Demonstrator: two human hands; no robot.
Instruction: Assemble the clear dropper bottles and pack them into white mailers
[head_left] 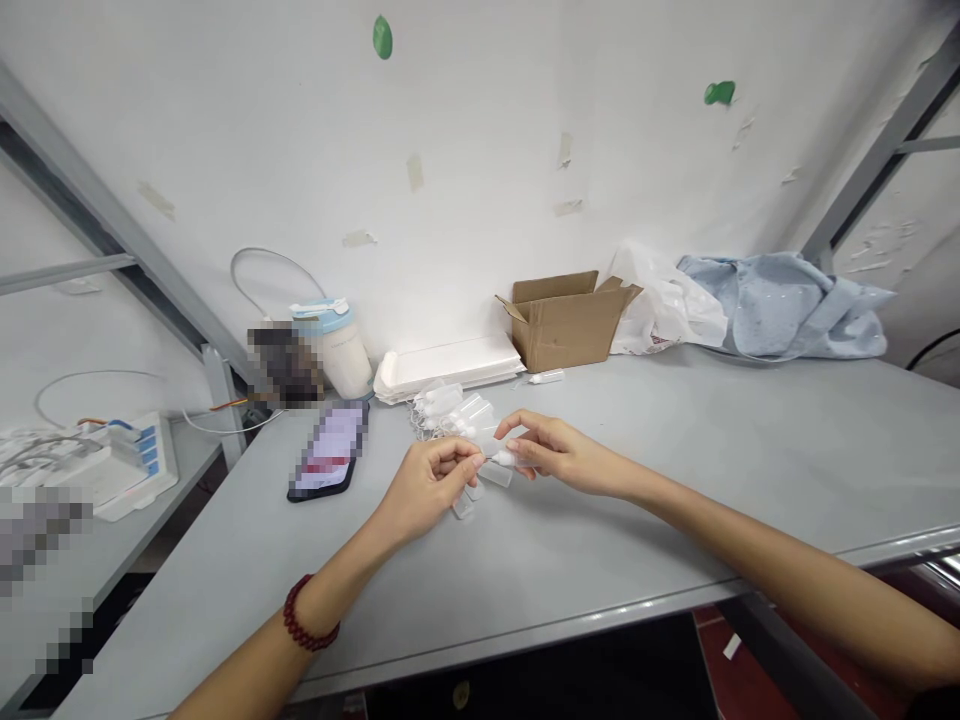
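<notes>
Right fingers (535,454) tight on white-tipped vial (505,458), left fingers (460,476) together beside it, lettering on cup (346,364) illegible.

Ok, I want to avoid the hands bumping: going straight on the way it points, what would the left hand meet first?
Probably the small white-tipped piece in the right hand, just ahead of the left hand; one view leaves depth unclear.

two hands (431,487), one phone (330,450), one carton (570,332)
</notes>
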